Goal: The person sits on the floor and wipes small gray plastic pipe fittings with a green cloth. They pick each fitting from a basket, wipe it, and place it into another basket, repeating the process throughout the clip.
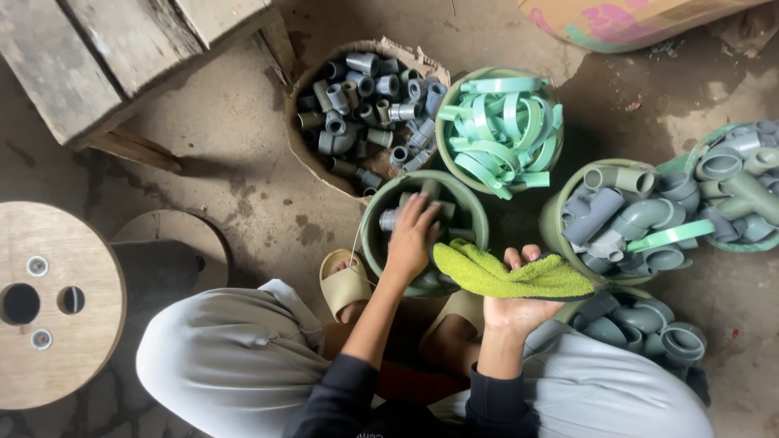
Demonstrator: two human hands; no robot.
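Note:
My left hand [411,237] reaches down into a green bucket [373,221] between my feet, its fingers closed over grey pipe fittings inside. Whether it grips one I cannot tell for sure. My right hand [519,302] holds a yellow-green cloth [503,276] spread across its palm, just right of that bucket's rim. Both sleeves are dark; my knees in grey trousers frame the bucket.
A cardboard tub of grey pipe fittings [365,109] stands behind the bucket. A bucket of green plastic rings [503,130] sits beside it. Buckets of larger grey elbows [625,219] and tees [742,182] stand right. A wooden spool [57,300] lies left, a wooden bench [122,57] top left.

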